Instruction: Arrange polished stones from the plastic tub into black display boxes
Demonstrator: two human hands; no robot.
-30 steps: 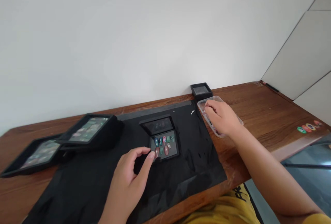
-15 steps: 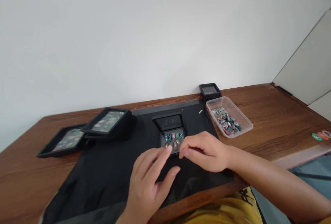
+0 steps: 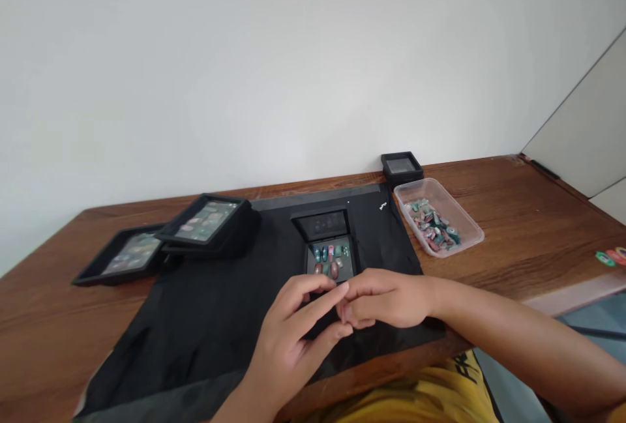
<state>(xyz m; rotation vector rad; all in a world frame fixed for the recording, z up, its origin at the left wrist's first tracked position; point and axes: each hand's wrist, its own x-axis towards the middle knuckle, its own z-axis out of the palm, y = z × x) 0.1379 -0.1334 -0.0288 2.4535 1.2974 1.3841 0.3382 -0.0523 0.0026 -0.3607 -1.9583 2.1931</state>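
Observation:
In front of me a small black box (image 3: 356, 255) stands with its lid (image 3: 323, 225) raised. Inside lie several press-on nails (image 3: 334, 270) in blue, pink, green and brown. Just before the box's near edge, my two hands meet at the fingertips. My right hand (image 3: 386, 298) is closed in a pinch; whatever its fingertips hold is too small to make out. Beside it, my left hand (image 3: 298, 328) has thumb and index finger apart, reaching around the right fingertips. No object shows in the left fingers.
On the right is a clear plastic tub (image 3: 467, 231) of loose nails (image 3: 435, 227). Behind it sit black boxes (image 3: 402, 167). More windowed black boxes (image 3: 208, 221) with nails lie at the left, partly on a black mat (image 3: 205, 325). A wall (image 3: 313, 71) closes off the back.
My left hand has moved right and its thumb and index finger now meet the right fingertips. My right hand has drawn slightly down, away from the box.

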